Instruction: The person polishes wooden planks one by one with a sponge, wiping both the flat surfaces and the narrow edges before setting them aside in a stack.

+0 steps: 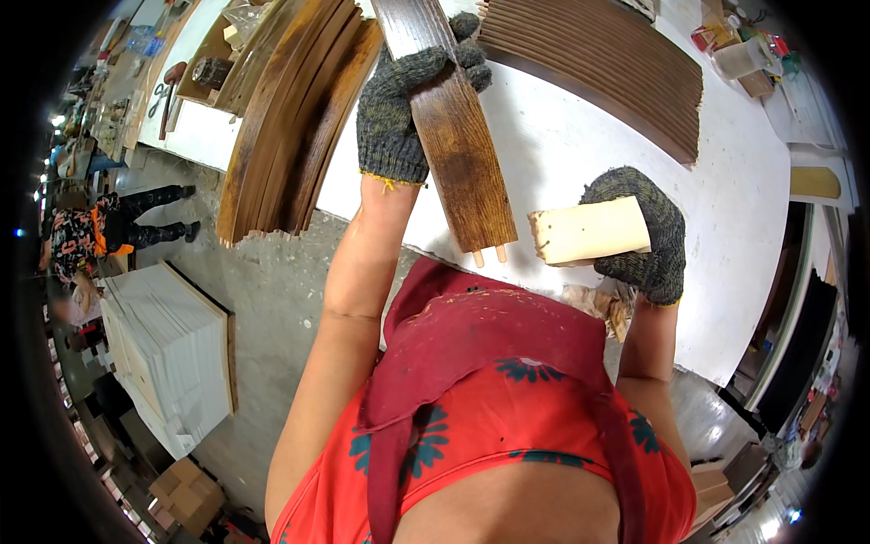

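A white, flat-topped worktable (739, 227) carries long, glossy brown wooden slats (283, 113) at left, their ends jutting past its near edge, and tightly packed, dark brown ridged wooden strips (594, 74) at far right.

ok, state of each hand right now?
Left hand: closed, holding the dark wooden board.
Right hand: closed, holding the pale block.

Left hand (391, 118), gloved, grips brown wood-grain slat (467, 172); two dowel pegs (490, 256) project from slat's near end. Right hand (651, 222), also gloved, holds pale yellow block (591, 231) near pegged end, over white tabletop (734, 245). Upright-edged brown boards (281, 100) left of left hand; ridged row of brown strips (598, 77) beyond right hand. Co-worker (104, 222) far left.
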Tool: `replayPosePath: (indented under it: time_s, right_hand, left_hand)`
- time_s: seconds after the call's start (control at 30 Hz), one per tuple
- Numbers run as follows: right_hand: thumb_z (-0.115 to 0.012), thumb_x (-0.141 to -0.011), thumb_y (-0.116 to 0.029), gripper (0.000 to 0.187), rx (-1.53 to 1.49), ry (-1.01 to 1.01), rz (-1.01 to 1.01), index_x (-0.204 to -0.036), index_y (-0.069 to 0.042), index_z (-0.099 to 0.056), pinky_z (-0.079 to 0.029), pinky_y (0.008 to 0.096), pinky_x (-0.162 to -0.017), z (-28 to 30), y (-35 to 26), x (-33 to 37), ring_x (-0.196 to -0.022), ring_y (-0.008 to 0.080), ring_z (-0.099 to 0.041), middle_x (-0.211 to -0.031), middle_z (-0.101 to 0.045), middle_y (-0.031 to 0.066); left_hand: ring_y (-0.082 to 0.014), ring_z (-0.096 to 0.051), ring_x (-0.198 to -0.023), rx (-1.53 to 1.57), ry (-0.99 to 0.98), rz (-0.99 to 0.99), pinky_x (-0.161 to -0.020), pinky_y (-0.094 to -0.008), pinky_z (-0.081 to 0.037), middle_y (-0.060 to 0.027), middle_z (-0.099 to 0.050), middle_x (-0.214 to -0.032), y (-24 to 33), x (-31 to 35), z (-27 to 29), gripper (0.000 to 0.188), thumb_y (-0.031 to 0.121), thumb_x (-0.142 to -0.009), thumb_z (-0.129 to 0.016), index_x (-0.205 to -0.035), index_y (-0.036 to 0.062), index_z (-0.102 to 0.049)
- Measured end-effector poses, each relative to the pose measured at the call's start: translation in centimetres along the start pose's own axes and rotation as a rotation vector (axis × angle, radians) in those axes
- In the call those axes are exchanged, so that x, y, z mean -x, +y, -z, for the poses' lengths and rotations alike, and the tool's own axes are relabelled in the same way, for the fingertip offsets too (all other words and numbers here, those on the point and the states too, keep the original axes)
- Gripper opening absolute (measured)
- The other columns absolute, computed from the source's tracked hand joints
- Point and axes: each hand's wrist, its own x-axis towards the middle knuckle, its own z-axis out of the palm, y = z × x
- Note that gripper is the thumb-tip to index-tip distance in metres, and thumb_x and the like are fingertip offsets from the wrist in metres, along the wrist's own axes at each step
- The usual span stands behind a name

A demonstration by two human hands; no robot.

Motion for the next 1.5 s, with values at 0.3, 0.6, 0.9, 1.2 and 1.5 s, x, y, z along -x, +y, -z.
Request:
replayPosePath:
  time_s: [0.3,0.6,0.9,1.2,1.5]
  right_hand:
    - [-0.081,-0.056,-0.023,0.046,0.138,-0.196,0.175,-0.094,-0.004,-0.064,-0.041,0.0381,-0.091,-0.7,0.5,-1.9,-0.094,0.0263,-0.06,-0.095,-0.064,0.0085]
    - [-0.082,-0.055,-0.024,0.047,-0.011,-0.186,0.141,-0.093,-0.004,-0.063,-0.045,0.036,-0.084,0.3,2.0,0.3,-0.087,0.0223,-0.06,-0.092,-0.063,0.0083]
    - [-0.075,-0.07,-0.03,0.057,0.171,0.641,0.05,-0.111,0.002,-0.053,-0.043,0.0341,-0.087,-3.6,0.1,2.0,-0.101,0.0204,-0.054,-0.11,-0.058,0.0119]
    - [-0.063,-0.078,-0.02,0.045,-0.789,0.318,-0.299,-0.117,-0.002,-0.05,-0.038,0.0356,-0.094,-5.8,5.3,3.2,-0.108,0.0232,-0.051,-0.117,-0.053,0.0122]
    - [-0.066,-0.073,-0.025,0.045,0.178,0.365,0.395,-0.112,-0.006,-0.055,-0.038,0.0391,-0.094,-3.7,-1.5,-2.6,-0.105,0.0252,-0.053,-0.111,-0.057,0.012]
  left_hand:
    - [-0.0192,-0.051,-0.082,-0.022,-0.029,-0.022,-0.073,-0.0313,-0.045,-0.0184,-0.052,-0.101,-0.6,0.4,-1.6,0.048,0.005,-0.078,-0.053,-0.119,-0.0151,-0.037]
    - [-0.0245,-0.054,-0.087,0.195,-0.052,0.064,-0.084,-0.0309,-0.045,-0.0168,-0.054,-0.092,0.2,-0.2,0.3,0.046,0.003,-0.079,-0.052,-0.119,-0.0138,-0.037]
    - [-0.0245,-0.056,-0.087,0.258,0.222,-0.082,-0.083,-0.0337,-0.048,-0.0151,-0.057,-0.095,-0.3,-0.5,-4.0,0.029,0.007,-0.081,-0.054,-0.106,-0.0053,-0.049]
    - [-0.0223,-0.053,-0.101,0.63,0.177,0.124,-0.091,-0.0321,-0.045,-0.0143,-0.056,-0.106,-1.0,-1.1,-3.1,0.026,0.01,-0.087,-0.051,-0.11,-0.0018,-0.051]
    - [-0.0229,-0.053,-0.102,0.57,0.164,0.092,-0.093,-0.0328,-0.044,-0.0142,-0.056,-0.108,-2.1,-0.4,-1.8,0.028,0.011,-0.088,-0.049,-0.112,-0.0021,-0.051]
